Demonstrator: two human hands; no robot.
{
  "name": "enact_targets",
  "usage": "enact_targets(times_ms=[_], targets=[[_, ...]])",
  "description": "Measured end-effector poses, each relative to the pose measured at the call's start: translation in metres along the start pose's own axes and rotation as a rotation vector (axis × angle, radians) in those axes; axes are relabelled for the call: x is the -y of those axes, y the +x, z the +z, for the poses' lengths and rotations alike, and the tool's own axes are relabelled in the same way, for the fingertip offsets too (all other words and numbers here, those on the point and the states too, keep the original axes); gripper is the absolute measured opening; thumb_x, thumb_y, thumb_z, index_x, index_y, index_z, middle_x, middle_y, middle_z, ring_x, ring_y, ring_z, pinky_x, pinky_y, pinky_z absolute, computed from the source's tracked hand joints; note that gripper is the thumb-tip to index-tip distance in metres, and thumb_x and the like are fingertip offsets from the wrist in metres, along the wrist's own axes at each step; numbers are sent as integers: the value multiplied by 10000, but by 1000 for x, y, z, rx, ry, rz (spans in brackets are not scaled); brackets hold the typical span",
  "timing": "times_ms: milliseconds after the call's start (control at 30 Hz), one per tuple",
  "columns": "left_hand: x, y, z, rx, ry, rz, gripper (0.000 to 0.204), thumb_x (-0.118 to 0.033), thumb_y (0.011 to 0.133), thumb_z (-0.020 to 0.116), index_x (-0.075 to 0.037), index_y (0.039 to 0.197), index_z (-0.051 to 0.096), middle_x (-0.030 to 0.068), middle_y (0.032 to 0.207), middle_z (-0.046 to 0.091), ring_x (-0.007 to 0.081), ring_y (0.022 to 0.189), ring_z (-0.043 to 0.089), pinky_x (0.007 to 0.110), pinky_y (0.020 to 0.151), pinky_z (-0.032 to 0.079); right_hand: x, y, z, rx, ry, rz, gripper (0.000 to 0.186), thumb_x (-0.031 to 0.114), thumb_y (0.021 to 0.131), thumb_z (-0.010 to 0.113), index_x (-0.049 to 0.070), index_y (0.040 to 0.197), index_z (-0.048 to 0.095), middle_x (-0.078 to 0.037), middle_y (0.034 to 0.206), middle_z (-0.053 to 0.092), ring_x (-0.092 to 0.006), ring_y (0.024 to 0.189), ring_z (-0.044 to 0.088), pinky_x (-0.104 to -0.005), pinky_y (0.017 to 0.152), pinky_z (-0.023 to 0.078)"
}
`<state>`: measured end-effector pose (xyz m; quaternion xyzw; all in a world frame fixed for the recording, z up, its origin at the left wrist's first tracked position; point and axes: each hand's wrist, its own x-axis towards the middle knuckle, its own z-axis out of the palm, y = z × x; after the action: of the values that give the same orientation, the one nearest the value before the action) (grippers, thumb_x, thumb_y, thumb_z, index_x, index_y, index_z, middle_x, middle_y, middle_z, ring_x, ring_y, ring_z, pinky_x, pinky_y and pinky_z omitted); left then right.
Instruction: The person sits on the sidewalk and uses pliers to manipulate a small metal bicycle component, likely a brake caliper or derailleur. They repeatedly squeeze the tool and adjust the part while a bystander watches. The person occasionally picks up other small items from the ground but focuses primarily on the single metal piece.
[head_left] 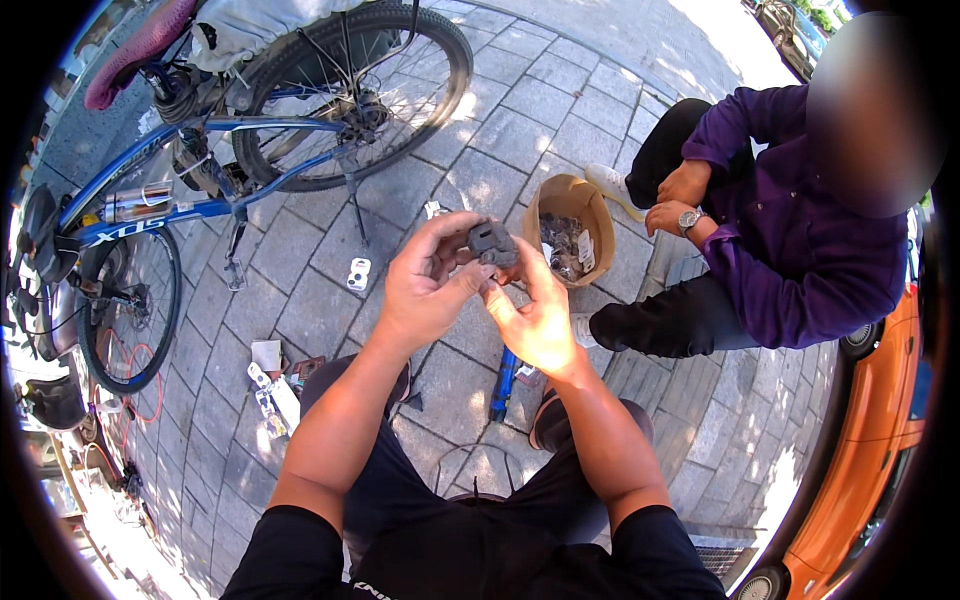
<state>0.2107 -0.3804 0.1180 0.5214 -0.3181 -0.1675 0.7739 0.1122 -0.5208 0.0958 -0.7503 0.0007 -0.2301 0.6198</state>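
Between both hands, in front of my chest, is a small dark grey blocky part point(492, 243) with an opening in its upper face; its exact kind is unclear. My left hand point(428, 282) curls around its left side, thumb pointing in toward the underside. From the right, my right hand point(533, 318) grips the part, its thumb close to the left thumb. The fingers hide much of the part's lower side. Below the hands, a blue and black cylindrical tool point(504, 384) lies on the paving between my feet.
A blue bicycle point(215, 208) stands at the left. Near the right hand is a brown bin point(601, 226) holding clear wrappings. A person in a purple top point(800, 250) sits at the right. White packages point(275, 400) lie on paving; an orange car point(868, 440) is far right.
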Motion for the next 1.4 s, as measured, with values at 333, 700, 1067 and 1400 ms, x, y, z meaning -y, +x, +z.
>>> enact_targets(times_ms=[333,700,1067,1400], targets=[[-14,1,-13,-33,9,-328,428,-206,1061,652,28,1411,576,89,1134,682,127,818,617,290,695,521,3,-1,-1,251,680,378,416,285,1088,595,-87,1272,562,-175,1112,701,-215,903,710,-349,836,568],[-12,5,-15,-50,-87,-405,496,-155,1040,681,35,1471,525,132,1274,666,181,983,659,340,867,570,-5,2,-4,146,784,464,375,201,1072,619,-74,1322,563,-137,1107,695,-207,889,706,-351,780,578],[-6,0,-17,173,-87,-235,709,-102,959,776,29,1556,416,154,1437,585,233,1328,571,395,1085,502,-4,5,-7,-305,-370,-281,630,-30,812,823,0,1377,544,-199,1146,683,-307,933,712,-392,802,582],[-2,1,-13,218,-104,-227,710,-73,969,749,20,1574,389,158,1409,617,233,1222,634,367,1026,529,-1,9,-17,-355,-407,-365,646,-73,748,803,43,1337,563,-208,1141,688,-386,985,702,-437,828,577]])
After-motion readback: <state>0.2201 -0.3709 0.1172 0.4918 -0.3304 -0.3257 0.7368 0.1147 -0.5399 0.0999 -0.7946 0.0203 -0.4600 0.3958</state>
